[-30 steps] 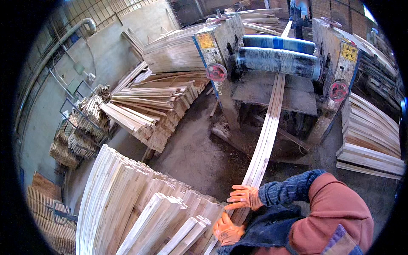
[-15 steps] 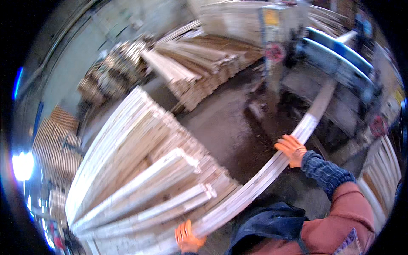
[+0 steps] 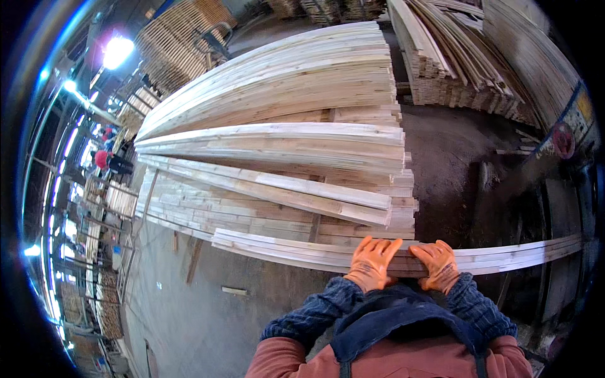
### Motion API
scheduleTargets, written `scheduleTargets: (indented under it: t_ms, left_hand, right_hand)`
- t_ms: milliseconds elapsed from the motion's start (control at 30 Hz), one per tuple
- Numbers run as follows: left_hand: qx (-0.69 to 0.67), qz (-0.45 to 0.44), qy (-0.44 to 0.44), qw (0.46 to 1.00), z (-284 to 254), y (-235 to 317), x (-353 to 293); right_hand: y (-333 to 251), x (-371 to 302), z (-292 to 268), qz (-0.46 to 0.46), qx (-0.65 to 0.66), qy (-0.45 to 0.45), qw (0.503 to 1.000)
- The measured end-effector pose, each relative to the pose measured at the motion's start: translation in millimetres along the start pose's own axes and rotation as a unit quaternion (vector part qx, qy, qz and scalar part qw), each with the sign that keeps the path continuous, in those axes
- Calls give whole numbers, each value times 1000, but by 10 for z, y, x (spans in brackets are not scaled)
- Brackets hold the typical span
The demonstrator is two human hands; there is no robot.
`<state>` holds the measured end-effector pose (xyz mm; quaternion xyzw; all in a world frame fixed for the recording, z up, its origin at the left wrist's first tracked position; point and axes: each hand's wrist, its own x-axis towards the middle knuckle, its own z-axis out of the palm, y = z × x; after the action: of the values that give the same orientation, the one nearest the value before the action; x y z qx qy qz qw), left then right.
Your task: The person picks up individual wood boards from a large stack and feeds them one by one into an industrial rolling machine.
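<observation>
Several long, pale wooden boards (image 3: 283, 250) lie side by side as one bundle across the front of me. My left hand (image 3: 370, 264), in an orange glove, grips this bundle, thumb side toward the right hand. Close beside it, my right hand (image 3: 436, 266), gloved the same, closes over the boards too, the two hands a small gap apart. The boards' left end rests along the near edge of a large lumber stack (image 3: 365, 236). Their right end reaches toward dark machinery (image 3: 564, 217). The undersides of my fingers are hidden.
Loose boards (image 3: 271, 183) fan out on top of the stack. Another lumber pile (image 3: 454, 88) stands at the far right, near a machine post with a red handwheel (image 3: 563, 140). A wood offcut (image 3: 234, 291) lies on the floor. A person (image 3: 112, 160) is in the left background.
The view has swung left. My hands, earlier far apart along the boards, are now close together on them. The boards now lie nearly crosswise in front of me.
</observation>
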<state>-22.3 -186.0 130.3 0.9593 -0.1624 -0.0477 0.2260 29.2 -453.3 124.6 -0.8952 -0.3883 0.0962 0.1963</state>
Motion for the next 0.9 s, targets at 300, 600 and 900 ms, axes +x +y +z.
scheduleTargets:
  t_ms: [300,600,900]
  left_hand:
    - [163,-142,-14,976,-851,-1446,-1010]
    - [174,-46,-24,983,-242,-1273,-659]
    - [-179,-54,15,982,-708,-1417,-332]
  right_hand:
    - [167,75,-487,127,167,2,978]
    - [-172,1111,-349,31,169,169,970]
    - [438,2525,-616,98,148,262,949]
